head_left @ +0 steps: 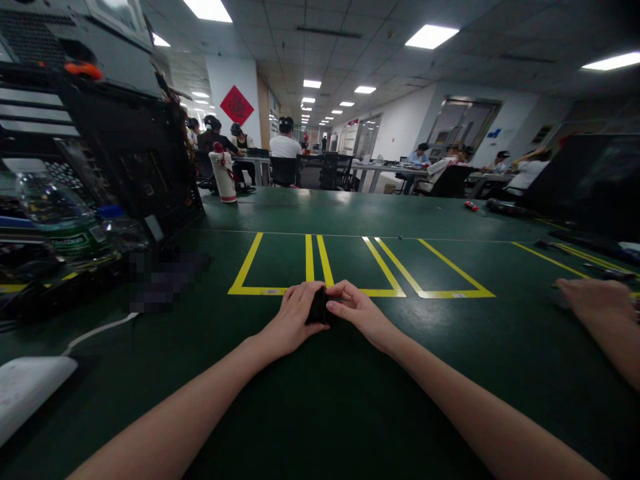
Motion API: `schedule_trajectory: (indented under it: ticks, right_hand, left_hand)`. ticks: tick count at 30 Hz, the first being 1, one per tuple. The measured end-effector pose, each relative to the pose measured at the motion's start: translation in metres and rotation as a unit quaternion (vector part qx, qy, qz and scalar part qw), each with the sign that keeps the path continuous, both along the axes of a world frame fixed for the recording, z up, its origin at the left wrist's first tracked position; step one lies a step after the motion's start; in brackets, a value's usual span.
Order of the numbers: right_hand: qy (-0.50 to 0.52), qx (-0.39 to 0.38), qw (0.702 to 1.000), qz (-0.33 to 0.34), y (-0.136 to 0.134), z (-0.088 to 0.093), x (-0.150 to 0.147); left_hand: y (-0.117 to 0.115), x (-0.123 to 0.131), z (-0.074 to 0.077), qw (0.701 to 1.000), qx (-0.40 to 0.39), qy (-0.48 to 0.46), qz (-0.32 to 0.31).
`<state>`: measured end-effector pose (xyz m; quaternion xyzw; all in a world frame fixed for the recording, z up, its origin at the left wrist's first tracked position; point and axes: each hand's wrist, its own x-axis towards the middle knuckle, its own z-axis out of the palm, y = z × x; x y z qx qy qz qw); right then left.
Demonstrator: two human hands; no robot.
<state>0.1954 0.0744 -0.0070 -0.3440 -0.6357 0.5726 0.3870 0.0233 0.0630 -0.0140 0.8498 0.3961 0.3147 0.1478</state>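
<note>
A small black block-like object [317, 308] is upright between my hands, just in front of the yellow tape; its exact kind is too dark to make out. My left hand [296, 312] is closed around it, fingers over the top and far side, thumb low on the near side. From the other side, my right hand [354, 308] has its bent fingers and thumb at the object's right edge. Part of the object is hidden behind the fingers. Both forearms reach in low over the green table [320, 400].
Yellow tape [260, 291] marks frames on the table. On the left are a black computer case [135, 160], a water bottle [65, 220] and a white power strip [35, 387]. A patterned bottle [223, 175] stands further back. Another person's hand [597, 300] is at the right.
</note>
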Motion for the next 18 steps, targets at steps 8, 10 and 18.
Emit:
schedule_trajectory:
  ticks: [8, 10, 18]
  right_hand:
    - [0.030, -0.028, 0.997, 0.059, 0.0003, 0.0016, 0.0042]
    - [0.034, -0.029, 0.997, 0.059, -0.0003, 0.0010, 0.0038]
    - [-0.001, 0.002, 1.000, 0.003, 0.0000, -0.0013, -0.0003]
  left_hand:
    - [-0.0025, -0.0008, 0.0030, 1.000, -0.026, -0.001, 0.007]
    - [-0.0025, -0.0008, 0.0027, 1.000, -0.026, -0.001, 0.006]
    - [-0.0045, -0.0008, 0.0082, 1.000, -0.031, 0.001, 0.002]
